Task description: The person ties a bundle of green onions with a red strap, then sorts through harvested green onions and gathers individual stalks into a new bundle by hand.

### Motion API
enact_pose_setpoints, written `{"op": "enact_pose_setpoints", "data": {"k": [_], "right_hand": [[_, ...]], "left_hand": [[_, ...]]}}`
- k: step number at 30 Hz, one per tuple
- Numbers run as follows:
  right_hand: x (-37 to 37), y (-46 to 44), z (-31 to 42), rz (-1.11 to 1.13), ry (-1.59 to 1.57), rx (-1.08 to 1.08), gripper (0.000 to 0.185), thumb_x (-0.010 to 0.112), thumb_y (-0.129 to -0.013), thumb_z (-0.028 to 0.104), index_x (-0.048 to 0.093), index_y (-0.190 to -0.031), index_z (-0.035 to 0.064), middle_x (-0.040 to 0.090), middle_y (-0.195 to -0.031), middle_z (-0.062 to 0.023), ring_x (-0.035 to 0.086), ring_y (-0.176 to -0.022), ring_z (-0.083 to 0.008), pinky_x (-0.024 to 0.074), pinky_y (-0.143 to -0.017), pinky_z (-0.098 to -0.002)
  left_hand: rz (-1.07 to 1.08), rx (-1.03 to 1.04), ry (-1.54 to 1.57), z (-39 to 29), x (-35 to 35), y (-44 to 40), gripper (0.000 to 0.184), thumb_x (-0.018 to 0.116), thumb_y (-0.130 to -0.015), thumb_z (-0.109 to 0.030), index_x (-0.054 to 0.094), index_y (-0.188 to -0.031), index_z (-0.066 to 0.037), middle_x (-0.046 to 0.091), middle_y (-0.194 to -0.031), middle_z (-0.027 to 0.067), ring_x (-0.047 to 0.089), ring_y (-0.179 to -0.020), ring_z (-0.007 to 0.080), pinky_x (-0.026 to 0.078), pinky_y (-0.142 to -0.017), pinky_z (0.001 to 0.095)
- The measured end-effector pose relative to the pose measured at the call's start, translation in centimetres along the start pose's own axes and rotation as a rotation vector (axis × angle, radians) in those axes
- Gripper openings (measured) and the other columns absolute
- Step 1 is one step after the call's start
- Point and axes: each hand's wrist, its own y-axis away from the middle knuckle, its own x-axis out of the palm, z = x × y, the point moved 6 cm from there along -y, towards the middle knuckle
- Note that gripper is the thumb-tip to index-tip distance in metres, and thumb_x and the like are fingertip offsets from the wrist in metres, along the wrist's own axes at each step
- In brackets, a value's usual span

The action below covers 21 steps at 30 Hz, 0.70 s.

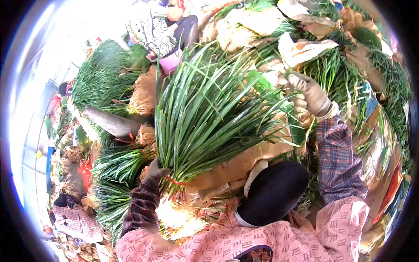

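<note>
A large bundle of long, strap-leaved green plants (209, 109) fans out in front of me, tied near its base with a red band (176, 180). My left hand (156, 171), in a dark glove, is closed round the tied base, where pale fibrous roots (181, 216) hang below. At the leaf tips on the right is my right hand (310, 94), in a light, soiled glove. Its fingers are pinched together, with a thin green leaf showing at them. The leaves partly hide what lies between these fingers.
More tied bundles (120, 166) lie at the left, by a grey tapered object (111, 123). Behind the leaves, a person in a patterned sleeve (150, 32) is near a pink object (171, 61). Brown paper (244, 163) lies under the bundle, beside my dark-clad knee (277, 192).
</note>
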Motion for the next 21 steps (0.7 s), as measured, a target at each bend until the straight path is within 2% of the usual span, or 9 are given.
{"op": "enact_pose_setpoints", "data": {"k": [4, 7, 9, 10, 14, 15, 16, 20, 21], "right_hand": [[5.8, -1.7, 3.7, 0.224, 0.104, -0.117, 0.051, 0.057, -0.088, 0.043, 0.052, -0.124, 0.0072, 0.036, -0.058, 0.0083, 0.030, -0.043, -0.0025, 0.0229, -0.039, -0.0187], [5.4, -3.3, 5.4, 0.126, 0.066, -0.147, 0.044, 0.054, -0.092, 0.035, 0.050, -0.126, 0.0081, 0.037, -0.058, 0.0077, 0.032, -0.044, -0.0043, 0.0266, -0.039, -0.0189], [2.6, -3.1, 7.5, 0.206, 0.045, -0.520, 0.034, 0.045, -0.096, 0.028, 0.050, -0.120, 0.0058, 0.038, -0.059, 0.0054, 0.034, -0.045, -0.0053, 0.0278, -0.040, -0.0200], [1.8, -2.9, 7.8, 0.335, -0.398, -0.360, 0.030, 0.042, -0.097, 0.026, 0.051, -0.116, 0.0051, 0.038, -0.059, 0.0045, 0.034, -0.045, -0.0057, 0.0276, -0.040, -0.0206], [-2.4, -2.8, 5.2, 0.369, -0.567, -0.272, 0.020, 0.037, -0.098, 0.021, 0.049, -0.101, 0.0057, 0.035, -0.057, 0.0034, 0.028, -0.042, -0.0090, 0.0236, -0.040, -0.0219], [-2.1, -2.4, 4.2, 0.248, -0.595, -0.203, 0.025, 0.037, -0.098, 0.023, 0.049, -0.110, 0.0043, 0.034, -0.056, 0.0041, 0.028, -0.041, -0.0086, 0.0232, -0.039, -0.0220], [-0.3, -2.2, 3.7, 0.355, -0.605, -0.094, 0.036, 0.043, -0.096, 0.026, 0.047, -0.123, 0.0020, 0.035, -0.054, 0.0054, 0.028, -0.039, -0.0073, 0.0253, -0.036, -0.0224], [5.0, -1.8, 1.2, 0.414, -0.363, 0.119, 0.044, 0.048, -0.095, 0.026, 0.038, -0.135, 0.0100, 0.032, -0.052, 0.0073, 0.026, -0.038, -0.0053, 0.0233, -0.035, -0.0213], [6.6, -1.5, 1.6, 0.386, -0.111, 0.079, 0.046, 0.047, -0.095, 0.024, 0.035, -0.138, 0.0135, 0.027, -0.056, 0.0081, 0.027, -0.041, -0.0044, 0.0250, -0.037, -0.0205]], "left_hand": [[-0.009, -0.003, -0.050, -0.8, 1.1, 0.3, 0.071, 0.074, -0.058, -0.021, 0.049, -0.120, 0.001, 0.059, -0.106, 0.0042, 0.056, -0.091, 0.0157, 0.045, -0.082, 0.0288], [0.010, 0.067, 0.040, -1.0, 2.0, 0.4, 0.072, 0.074, -0.058, -0.022, 0.048, -0.121, 0.001, 0.059, -0.108, 0.0046, 0.056, -0.093, 0.0170, 0.045, -0.082, 0.0296], [0.007, 0.011, 0.024, 1.5, 0.8, 0.4, 0.072, 0.075, -0.059, -0.025, 0.048, -0.121, 0.002, 0.059, -0.108, 0.0050, 0.056, -0.094, 0.0165, 0.045, -0.081, 0.0298], [-0.020, -0.029, 0.011, 2.4, 0.4, 0.3, 0.072, 0.075, -0.059, -0.025, 0.049, -0.120, 0.002, 0.059, -0.107, 0.0050, 0.056, -0.093, 0.0165, 0.046, -0.079, 0.0295], [-0.005, 0.114, 0.124, 2.4, 0.5, 1.3, 0.067, 0.075, -0.060, -0.023, 0.050, -0.117, 0.002, 0.060, -0.099, 0.0040, 0.058, -0.085, 0.0166, 0.048, -0.072, 0.0290], [-0.025, 0.083, 0.152, 3.0, 0.3, 1.6, 0.067, 0.076, -0.061, -0.025, 0.050, -0.116, 0.002, 0.060, -0.099, 0.0038, 0.058, -0.085, 0.0165, 0.048, -0.072, 0.0290], [-0.046, 0.053, 0.182, 3.9, 0.0, 1.8, 0.067, 0.077, -0.061, -0.026, 0.050, -0.115, 0.002, 0.060, -0.098, 0.0035, 0.058, -0.084, 0.0164, 0.048, -0.071, 0.0290], [-0.098, 0.124, 0.173, 2.4, 0.2, 3.1, 0.072, 0.081, -0.061, -0.035, 0.050, -0.115, 0.000, 0.059, -0.100, 0.0038, 0.056, -0.089, 0.0156, 0.047, -0.075, 0.0292], [-0.061, 0.187, 0.191, 2.8, 0.0, 3.0, 0.074, 0.082, -0.060, -0.037, 0.050, -0.116, 0.000, 0.059, -0.100, 0.0038, 0.056, -0.088, 0.0158, 0.047, -0.075, 0.0295]]}}
